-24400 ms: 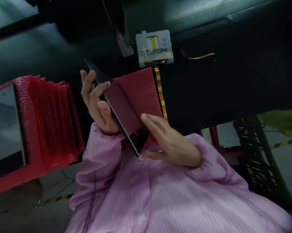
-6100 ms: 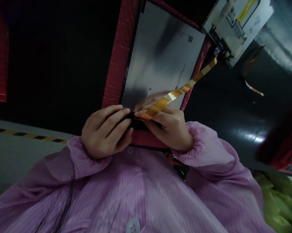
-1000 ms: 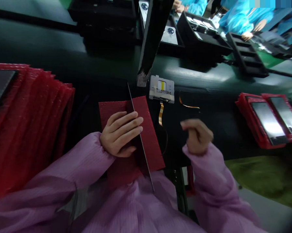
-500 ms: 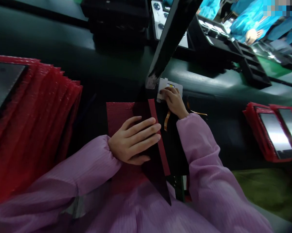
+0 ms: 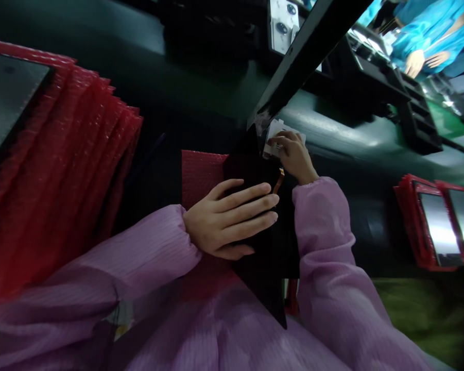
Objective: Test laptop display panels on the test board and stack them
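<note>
My left hand (image 5: 229, 219) lies with its fingers stretched out on a thin dark panel (image 5: 251, 278). Under the panel's left side is a red bubble-wrap sheet or pouch (image 5: 201, 175). Beyond it, my right hand (image 5: 295, 154) has bent fingers at a small white pad (image 5: 272, 135) near the foot of a dark post. Its fingertips come together at a small whitish piece, too small to make out. A narrow orange flex cable (image 5: 278, 180) sticks out from the panel's right side, close to my left fingertips.
A tall stack of red bubble-wrap pouches (image 5: 73, 154) with a screen panel (image 5: 11, 98) on top stands at left. More wrapped screens (image 5: 440, 221) lie at right. A dark post (image 5: 305, 56) rises ahead. Black trays (image 5: 417, 113) and a co-worker in blue (image 5: 436, 36) are beyond.
The view has shifted, moving most things rightward. The red strip along the panel's right edge no longer shows. My left hand stays flat on the panel; my right hand remains at the white pad.
</note>
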Demonstrator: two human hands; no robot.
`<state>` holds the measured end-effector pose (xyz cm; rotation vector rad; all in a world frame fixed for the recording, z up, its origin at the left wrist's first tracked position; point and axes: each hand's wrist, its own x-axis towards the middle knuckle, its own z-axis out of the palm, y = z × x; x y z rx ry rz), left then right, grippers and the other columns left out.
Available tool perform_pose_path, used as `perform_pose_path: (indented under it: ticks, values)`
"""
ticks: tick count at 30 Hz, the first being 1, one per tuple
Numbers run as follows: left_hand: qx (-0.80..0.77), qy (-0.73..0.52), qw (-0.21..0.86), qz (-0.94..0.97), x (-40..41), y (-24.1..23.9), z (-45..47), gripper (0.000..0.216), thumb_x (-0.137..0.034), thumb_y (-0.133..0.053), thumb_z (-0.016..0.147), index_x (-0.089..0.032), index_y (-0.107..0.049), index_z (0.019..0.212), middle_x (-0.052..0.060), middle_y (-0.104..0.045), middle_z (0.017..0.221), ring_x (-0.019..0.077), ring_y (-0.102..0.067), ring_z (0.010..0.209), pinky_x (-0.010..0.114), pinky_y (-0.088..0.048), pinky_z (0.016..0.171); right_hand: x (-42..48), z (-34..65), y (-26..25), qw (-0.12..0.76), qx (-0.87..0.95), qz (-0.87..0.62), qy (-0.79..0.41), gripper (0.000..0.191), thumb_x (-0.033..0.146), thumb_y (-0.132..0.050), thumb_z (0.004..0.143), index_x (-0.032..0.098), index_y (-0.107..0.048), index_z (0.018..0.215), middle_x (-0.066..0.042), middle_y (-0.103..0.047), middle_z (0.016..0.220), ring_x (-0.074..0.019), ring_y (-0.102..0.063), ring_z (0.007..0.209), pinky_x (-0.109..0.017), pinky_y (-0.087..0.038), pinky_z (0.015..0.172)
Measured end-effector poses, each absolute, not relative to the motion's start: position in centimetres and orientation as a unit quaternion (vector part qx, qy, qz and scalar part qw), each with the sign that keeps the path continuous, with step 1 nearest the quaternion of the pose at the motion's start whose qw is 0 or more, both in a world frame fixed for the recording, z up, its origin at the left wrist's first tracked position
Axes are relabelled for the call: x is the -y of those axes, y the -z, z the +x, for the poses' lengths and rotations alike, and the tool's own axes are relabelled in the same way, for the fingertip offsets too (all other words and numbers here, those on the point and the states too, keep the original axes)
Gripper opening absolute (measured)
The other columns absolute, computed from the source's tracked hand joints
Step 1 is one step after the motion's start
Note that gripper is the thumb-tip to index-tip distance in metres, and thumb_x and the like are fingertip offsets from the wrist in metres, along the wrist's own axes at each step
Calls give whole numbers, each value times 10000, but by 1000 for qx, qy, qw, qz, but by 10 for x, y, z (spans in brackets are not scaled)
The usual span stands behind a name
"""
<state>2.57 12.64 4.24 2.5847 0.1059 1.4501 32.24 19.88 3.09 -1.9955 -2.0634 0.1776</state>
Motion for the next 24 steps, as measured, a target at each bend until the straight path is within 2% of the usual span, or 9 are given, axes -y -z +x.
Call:
perform_pose_path:
  ticks: [9, 14, 16, 18, 20, 22, 24]
  values:
    - [-37, -472, 81, 877, -127, -43, 25, 535, -461, -362, 991, -79, -484, 1346, 173, -561, 1375, 273, -378, 1424, 485, -342, 1130, -199, 331, -26, 170, 719, -670, -70, 518, 125, -405, 741, 231, -683, 1165, -68, -517, 1296, -199, -437, 1264, -451, -357, 1182]
    - [-34, -460, 72, 884, -129, -45, 24, 559, -481, -357, 987, -79, -475, 1358, 174, -547, 1390, 270, -355, 1439, 473, -316, 1153, -201, 333, -26, 159, 720, -671, -74, 450, 142, -419, 797, 227, -688, 1147, -87, -468, 1360, -205, -460, 1289, -464, -376, 1185]
    - [-32, -457, 71, 886, -129, -45, 24, 565, -483, -360, 985, -77, -472, 1361, 175, -538, 1399, 272, -358, 1437, 477, -307, 1160, -197, 327, -35, 165, 706, -687, -48, 420, 213, -448, 843, 201, -645, 1214, -110, -427, 1415, -233, -475, 1281, -492, -396, 1162]
    - [-31, -451, 75, 889, -129, -46, 23, 569, -483, -351, 987, -75, -469, 1366, 174, -523, 1414, 272, -354, 1439, 480, -291, 1173, -187, 313, -54, 197, 682, -704, 0, 469, 331, -488, 875, 183, -563, 1314, -134, -406, 1439, -262, -469, 1292, -518, -397, 1148]
    - [-32, -444, 79, 892, -129, -46, 23, 574, -486, -341, 989, -78, -467, 1372, 172, -510, 1428, 267, -341, 1446, 475, -263, 1193, -170, 291, -79, 246, 666, -704, 15, 529, 432, -497, 890, 198, -505, 1365, -127, -469, 1379, -235, -510, 1242, -474, -436, 1120]
    - [-32, -440, 82, 894, -128, -47, 22, 576, -489, -343, 989, -76, -473, 1369, 172, -505, 1432, 262, -325, 1454, 468, -229, 1212, -150, 266, -103, 280, 653, -700, -70, 511, 493, -475, 903, 235, -513, 1342, -90, -585, 1214, -144, -604, 994, -330, -547, 912]
    - [-31, -436, 86, 895, -128, -49, 21, 582, -487, -348, 989, -68, -469, 1374, 175, -500, 1435, 255, -301, 1465, 463, -198, 1225, -132, 243, -121, 266, 646, -675, -235, 537, 544, -477, 894, 243, -512, 1338, -43, -653, 924, -77, -591, 730, -209, -523, 660]
